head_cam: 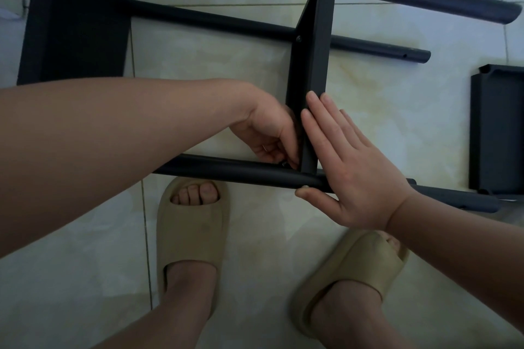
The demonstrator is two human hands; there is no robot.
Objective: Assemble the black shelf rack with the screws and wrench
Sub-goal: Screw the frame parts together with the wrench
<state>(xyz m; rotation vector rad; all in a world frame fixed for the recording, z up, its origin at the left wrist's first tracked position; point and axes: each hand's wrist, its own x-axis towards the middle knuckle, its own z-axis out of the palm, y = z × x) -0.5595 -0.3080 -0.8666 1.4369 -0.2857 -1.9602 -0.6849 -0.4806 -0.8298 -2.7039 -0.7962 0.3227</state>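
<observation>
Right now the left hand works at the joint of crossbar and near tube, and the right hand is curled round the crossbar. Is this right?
Not quite. The head view shows the right hand flat against the crossbar, fingers straight, not curled round it. The left hand does work at that joint with the near tube.

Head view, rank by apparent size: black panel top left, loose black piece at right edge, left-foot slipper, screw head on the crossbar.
1. black panel
2-3. left-foot slipper and loose black piece: look about alike, and the frame cuts the piece off, so unranked
4. screw head
</observation>
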